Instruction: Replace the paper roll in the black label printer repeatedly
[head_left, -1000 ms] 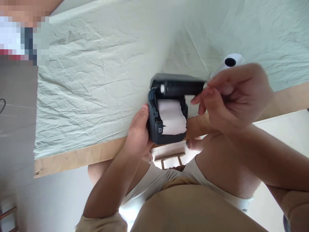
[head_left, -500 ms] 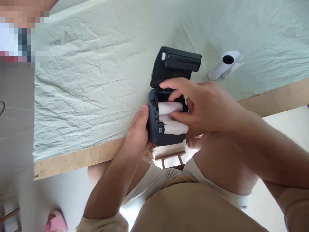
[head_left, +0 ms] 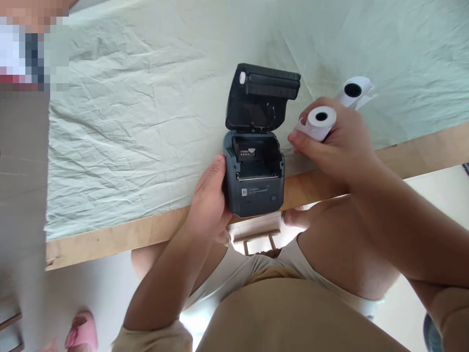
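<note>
A dark grey portable label printer (head_left: 254, 198) is at the table's front edge, its black lid (head_left: 256, 110) tipped back and its paper bay exposed with no roll inside. My left hand (head_left: 210, 198) is closed around the printer's left side, thumb along its edge. To the right of the printer, my right hand (head_left: 340, 142) grips a small white paper roll (head_left: 321, 124), its end with a dark core turned up and a loose flap of paper by the thumb. Just behind that hand stands a second white paper roll (head_left: 354, 90) with a black core, partly hidden by the hand.
A wrinkled pale green cloth (head_left: 139, 112) covers the table, leaving a bare wooden edge (head_left: 120, 239) along the front. A blurred-out person (head_left: 22, 49) is at the upper left. A foot in a pink slipper (head_left: 82, 332) shows at the lower left.
My right hand has lifted the paper roll out of the printer bay and carried it to the right. My left hand still holds the printer.
</note>
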`<state>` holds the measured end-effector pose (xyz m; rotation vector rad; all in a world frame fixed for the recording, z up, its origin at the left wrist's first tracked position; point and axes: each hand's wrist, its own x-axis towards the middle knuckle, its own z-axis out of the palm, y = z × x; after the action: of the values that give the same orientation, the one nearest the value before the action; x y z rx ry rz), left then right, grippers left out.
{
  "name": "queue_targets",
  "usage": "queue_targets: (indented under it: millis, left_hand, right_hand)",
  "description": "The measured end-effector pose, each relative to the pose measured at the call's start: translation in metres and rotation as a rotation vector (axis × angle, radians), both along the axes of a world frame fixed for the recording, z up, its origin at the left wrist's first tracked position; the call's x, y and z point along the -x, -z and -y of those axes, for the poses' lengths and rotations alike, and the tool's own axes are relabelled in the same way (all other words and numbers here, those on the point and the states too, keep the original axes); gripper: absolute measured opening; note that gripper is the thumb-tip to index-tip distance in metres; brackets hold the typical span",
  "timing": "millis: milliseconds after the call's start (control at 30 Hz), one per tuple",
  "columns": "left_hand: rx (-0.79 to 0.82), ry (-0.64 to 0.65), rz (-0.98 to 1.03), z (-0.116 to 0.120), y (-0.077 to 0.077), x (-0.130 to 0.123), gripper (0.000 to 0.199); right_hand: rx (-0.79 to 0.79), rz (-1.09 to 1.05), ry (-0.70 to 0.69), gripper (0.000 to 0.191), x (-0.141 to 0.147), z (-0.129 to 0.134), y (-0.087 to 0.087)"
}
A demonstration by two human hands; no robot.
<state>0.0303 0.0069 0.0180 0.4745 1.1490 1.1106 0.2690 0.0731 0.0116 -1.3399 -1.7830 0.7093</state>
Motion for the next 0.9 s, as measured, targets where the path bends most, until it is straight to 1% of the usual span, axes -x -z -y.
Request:
queue_targets:
  millis: [67,100,167,233,300,367,433,467,500,533,600,633,700,767,833,900]
  left_hand:
    - [0.029,-0.001,-0.008,0.0,-0.001,0.0,0.05]
    - [0.041,-0.002,-0.014,0.001,-0.002,0.0,0.05]
    - [0.042,-0.001,-0.019,0.0,-0.003,0.0,0.049]
    - [0.037,-0.009,-0.019,0.0,-0.004,-0.001,0.049]
    - [0.039,-0.019,-0.015,-0.001,-0.005,-0.001,0.049]
    - [0.054,-0.007,-0.013,-0.001,-0.007,-0.001,0.049]
    - [0.074,0.016,-0.016,0.0,-0.007,0.0,0.05]
    - [0.083,0.03,-0.016,0.0,-0.007,0.0,0.051]
    - [0.089,0.041,-0.015,0.001,-0.007,0.001,0.051]
    - [0.093,0.041,-0.012,0.001,-0.007,0.001,0.051]
    - [0.094,0.019,-0.009,0.001,-0.006,0.001,0.048]
    - [0.09,0.007,-0.009,0.001,-0.005,0.001,0.046]
    - [0.069,-0.011,-0.01,0.001,-0.004,0.0,0.043]
    - [0.054,-0.009,-0.004,0.0,-0.005,-0.002,0.041]
    - [0.071,-0.025,0.005,-0.002,-0.006,-0.003,0.037]
    - [0.113,-0.052,0.008,-0.002,-0.007,-0.003,0.035]
  right_hand:
    - [-0.075,0.149,0.0,0.033,-0.002,0.0,0.001]
    - [-0.076,0.205,0.005,0.031,-0.003,-0.001,0.002]
    - [-0.02,0.304,0.019,0.03,-0.002,-0.002,0.004]
    - [0.053,0.389,0.022,0.038,0.0,-0.001,0.003]
    - [0.055,0.439,0.021,0.048,0.0,0.006,-0.001]
    - [-0.055,0.446,0.04,0.048,-0.005,0.014,-0.011]
    - [-0.249,0.441,0.087,0.038,-0.018,0.019,-0.02]
    - [-0.348,0.439,0.125,0.037,-0.028,0.018,-0.022]
    - [-0.436,0.439,0.145,0.04,-0.038,0.015,-0.022]
    - [-0.473,0.427,0.159,0.045,-0.049,0.009,-0.02]
    - [-0.398,0.389,0.162,0.06,-0.068,-0.005,-0.011]
    - [-0.354,0.394,0.15,0.062,-0.075,-0.012,-0.006]
    - [-0.232,0.463,0.125,0.05,-0.083,-0.022,0.004]
    - [-0.146,0.502,0.155,0.041,-0.084,-0.025,0.008]
    - [-0.137,0.437,0.238,0.045,-0.083,-0.022,0.006]
    - [-0.2,0.331,0.302,0.048,-0.078,-0.017,-0.001]
